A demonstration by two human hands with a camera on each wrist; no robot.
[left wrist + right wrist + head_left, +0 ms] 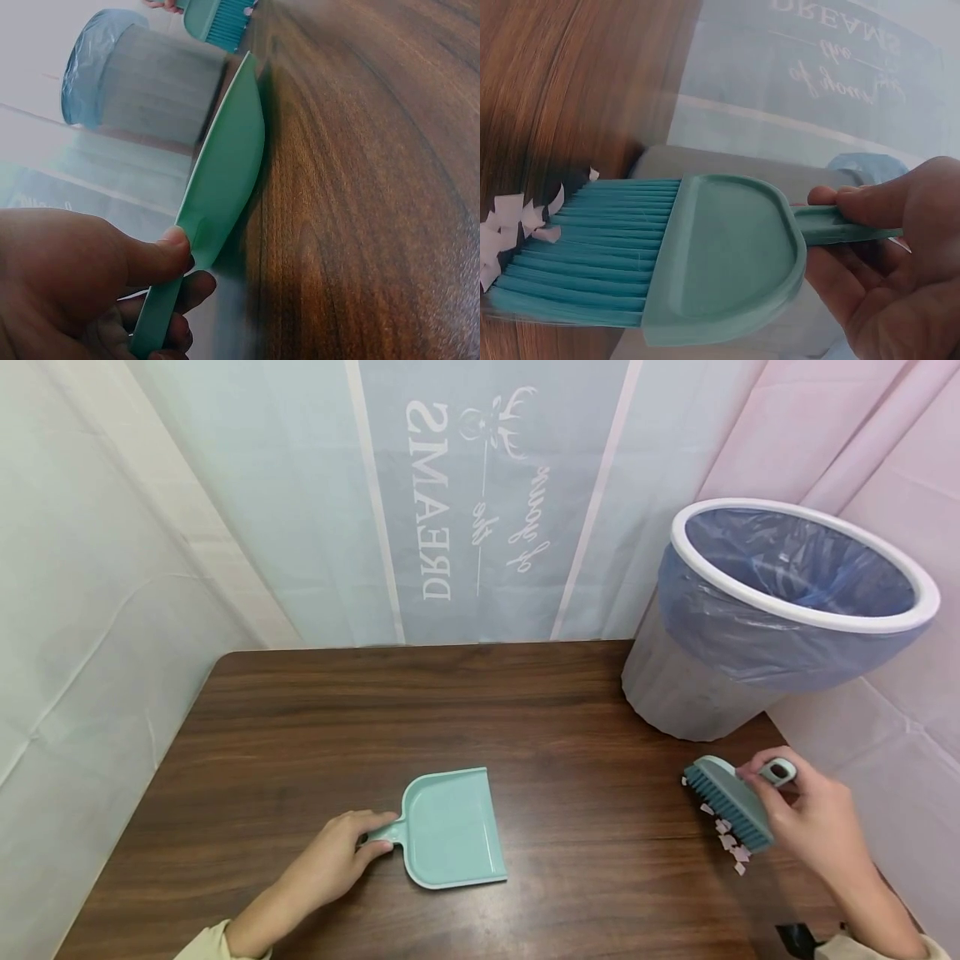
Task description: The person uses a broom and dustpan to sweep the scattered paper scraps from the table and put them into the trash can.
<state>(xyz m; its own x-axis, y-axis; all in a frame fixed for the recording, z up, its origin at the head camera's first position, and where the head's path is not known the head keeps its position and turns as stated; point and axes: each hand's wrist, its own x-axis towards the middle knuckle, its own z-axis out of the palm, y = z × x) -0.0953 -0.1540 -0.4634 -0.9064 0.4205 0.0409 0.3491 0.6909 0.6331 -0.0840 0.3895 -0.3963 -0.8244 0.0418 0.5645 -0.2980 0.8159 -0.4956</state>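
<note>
In the head view my left hand (pixel 337 853) grips the short handle of a mint-green dustpan (pixel 453 831), whose wide lip faces right. The left wrist view shows the thumb on top of the handle and fingers curled beneath, with the pan (pixel 225 165) tilted over the wood. At the right, my right hand (pixel 813 810) holds a small hand brush (pixel 727 802) by its handle, teal bristles pointing down and left. Small pale paper scraps (pixel 726 842) lie along the bristle tips. Up close in the right wrist view, the bristles (pixel 592 255) touch several scraps (pixel 510 217).
A grey waste bin (pixel 690 677) with a white rim and blue liner stands at the back right of the brown wooden table (pixel 375 710). Fabric sheets (pixel 315 502) with mirrored lettering hang behind the table. Walls of cloth border both sides.
</note>
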